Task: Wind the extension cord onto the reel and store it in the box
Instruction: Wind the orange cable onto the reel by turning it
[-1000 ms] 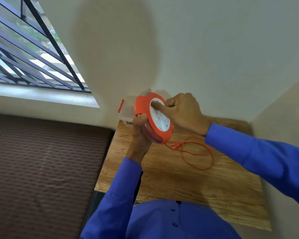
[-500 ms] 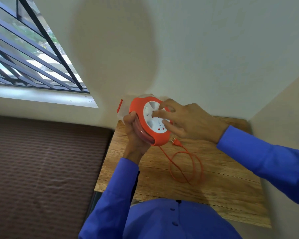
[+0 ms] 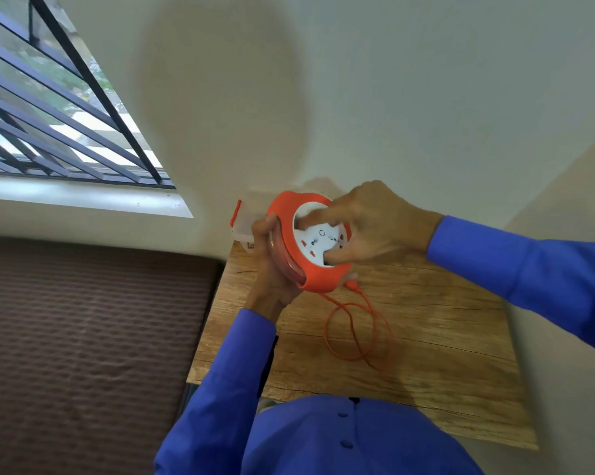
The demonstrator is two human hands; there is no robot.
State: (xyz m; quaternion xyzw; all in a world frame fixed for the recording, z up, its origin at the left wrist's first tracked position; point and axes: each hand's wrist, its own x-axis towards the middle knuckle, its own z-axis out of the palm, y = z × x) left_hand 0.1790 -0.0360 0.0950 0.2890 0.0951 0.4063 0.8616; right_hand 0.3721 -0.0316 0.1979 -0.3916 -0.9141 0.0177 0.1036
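Note:
An orange reel (image 3: 318, 279) with a white socket face is held tilted above the wooden table (image 3: 443, 337). My left hand (image 3: 272, 269) grips its rim from the left and underneath. My right hand (image 3: 371, 224) rests on the white face, with fingers pressed into its recess. A short loop of orange cord (image 3: 357, 330) hangs from the reel and lies on the table, its plug (image 3: 352, 286) just below the reel. A clear plastic box (image 3: 243, 228) with an orange clip stands behind the reel at the table's far left corner, mostly hidden.
The table sits in a corner, with a wall behind it and another on the right. A brown textured mattress (image 3: 83, 337) lies to the left, with a barred window (image 3: 49, 114) above it.
The loose loop of cord on the table has shrunk and drawn nearer to the reel. My right hand has turned on the white face, and the reel has shifted slightly.

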